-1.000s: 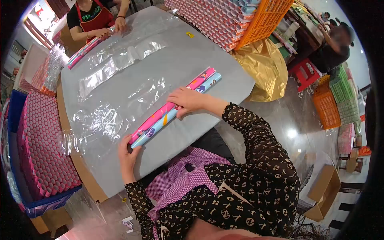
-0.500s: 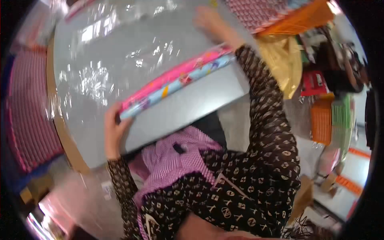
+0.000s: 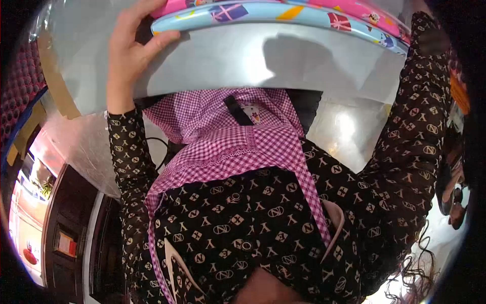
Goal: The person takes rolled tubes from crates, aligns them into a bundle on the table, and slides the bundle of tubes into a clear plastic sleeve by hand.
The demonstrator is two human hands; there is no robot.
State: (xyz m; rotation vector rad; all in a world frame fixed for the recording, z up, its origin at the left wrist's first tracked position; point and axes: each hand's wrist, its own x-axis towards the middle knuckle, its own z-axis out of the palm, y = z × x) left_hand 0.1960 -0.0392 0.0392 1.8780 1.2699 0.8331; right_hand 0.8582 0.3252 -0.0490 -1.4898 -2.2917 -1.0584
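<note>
Two patterned rolls lie side by side along the top of the view. The light blue roll [image 3: 253,14] is nearer to me, and the pink roll [image 3: 354,10] is behind it, partly cut off by the frame. My left hand [image 3: 132,48] curves round their left ends, with the thumb at the blue roll's end. At the top right corner only a sliver of my right hand [image 3: 421,6] shows, beyond the rolls' right ends. Its fingers are out of frame, so what it holds or touches is hidden.
The grey table [image 3: 217,66] has its near edge just in front of my checked apron [image 3: 223,152]. Cardboard [image 3: 58,81] edges the table's left side. A crate of pink tubes [image 3: 20,81] stands at the far left, and a dark door [image 3: 66,228] at the lower left.
The view has tipped down towards my body, so the rolls now sit at the top. My right hand went from the rolls to above the table, and now is at the upper right edge.
</note>
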